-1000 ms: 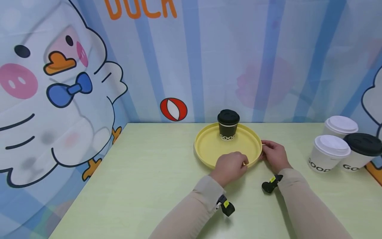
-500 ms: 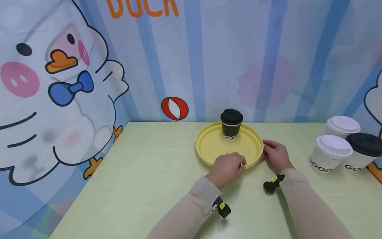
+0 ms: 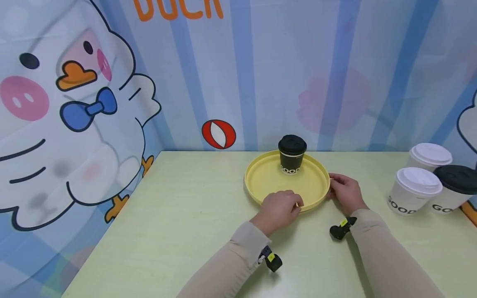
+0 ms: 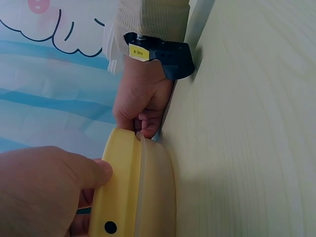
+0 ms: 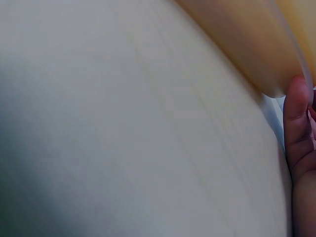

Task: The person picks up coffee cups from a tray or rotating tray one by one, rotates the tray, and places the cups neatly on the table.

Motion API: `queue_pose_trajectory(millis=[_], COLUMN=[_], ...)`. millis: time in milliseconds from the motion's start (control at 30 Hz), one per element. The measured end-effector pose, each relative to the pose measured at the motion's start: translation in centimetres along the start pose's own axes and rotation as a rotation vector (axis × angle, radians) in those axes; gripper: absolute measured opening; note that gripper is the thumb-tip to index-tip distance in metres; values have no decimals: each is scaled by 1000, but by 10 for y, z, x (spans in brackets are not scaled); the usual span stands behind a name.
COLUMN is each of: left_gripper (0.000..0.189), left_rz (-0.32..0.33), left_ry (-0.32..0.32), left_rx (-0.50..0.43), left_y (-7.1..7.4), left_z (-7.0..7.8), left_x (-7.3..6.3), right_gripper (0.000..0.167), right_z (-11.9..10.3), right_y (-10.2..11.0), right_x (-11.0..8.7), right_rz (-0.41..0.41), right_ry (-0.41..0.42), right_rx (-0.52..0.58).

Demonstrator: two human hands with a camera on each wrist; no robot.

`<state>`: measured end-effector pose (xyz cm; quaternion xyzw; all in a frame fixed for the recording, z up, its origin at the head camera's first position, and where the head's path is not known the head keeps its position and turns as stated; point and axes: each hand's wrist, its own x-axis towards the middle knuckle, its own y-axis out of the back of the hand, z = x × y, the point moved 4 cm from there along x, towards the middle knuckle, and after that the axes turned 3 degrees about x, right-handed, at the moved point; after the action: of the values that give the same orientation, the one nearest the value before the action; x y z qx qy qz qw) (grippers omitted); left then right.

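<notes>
A round yellow tray [image 3: 261, 180] with a low rim sits at the back middle of the table. Toward its far side stands a small black paper cup [image 3: 292, 160] with a black lid, upright. My left hand [image 3: 278, 208] grips the tray's near rim; in the left wrist view its thumb lies against the tray's side wall [image 4: 116, 192], beside a black dot. At the tray's right edge, my right hand [image 3: 346, 192] pinches the rim. The right wrist view shows one finger of that hand [image 5: 298, 128] at the tray's edge [image 5: 242, 44].
At the right of the table stand two white cups with white lids, one in front [image 3: 413, 192] and one behind [image 3: 430, 155]. Beside them is a larger white cup with a black lid [image 3: 456, 180]. A printed duck backdrop [image 3: 279, 62] rises behind the table [image 3: 179, 231].
The tray has turned slightly: the black cup on its far side has shifted right, while my left hand on the near rim has moved left. My right hand has stayed nearly in place.
</notes>
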<state>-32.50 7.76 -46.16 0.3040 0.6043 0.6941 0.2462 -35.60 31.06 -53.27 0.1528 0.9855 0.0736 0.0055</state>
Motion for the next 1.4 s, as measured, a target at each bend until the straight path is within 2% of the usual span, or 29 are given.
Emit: queue_pose_trajectory(millis=[367,533,600,667,767,833,933,1033,1133,1233,1400], left_gripper=[14,15,16,18,22,26,32,38,45,49,47], left_rz=[-12,14,50,113,235,296,319,291,260,266,312], left_ry=[-4,-1,37,101,245,341,469,525,522,503,453], left_rx=[-25,-96,-137,-160,-198,-230,-299,-381,-511,-638,-705], left_y=[5,14,22,33,48,50,40,20,1,-12,-23], left_z=[-3,-13,-24,-40,-71,-94,-124,-144,-153,-156,-158], left_x=[0,2,6,11,12,9,4,1,0,-2,-5], right_gripper=[42,43,43,43,43,42,43,42,41,41,41], right_z=[-3,-5,-6,-6,-5,-4,-4,-5,-7,-8,-8], right_y=[8,9,9,9,8,6,4,3,3,0,-4], right_x=[1,1,1,1,2,3,3,3,2,2,2], right_rz=[26,28,29,31,26,24,18,21,24,20,12], right_ry=[-3,-10,-9,-7,-1,-2,-2,-1,4,7,-6], right_rx=[-15,-15,-15,-10,-6,2,-1,-6,-5,-2,8])
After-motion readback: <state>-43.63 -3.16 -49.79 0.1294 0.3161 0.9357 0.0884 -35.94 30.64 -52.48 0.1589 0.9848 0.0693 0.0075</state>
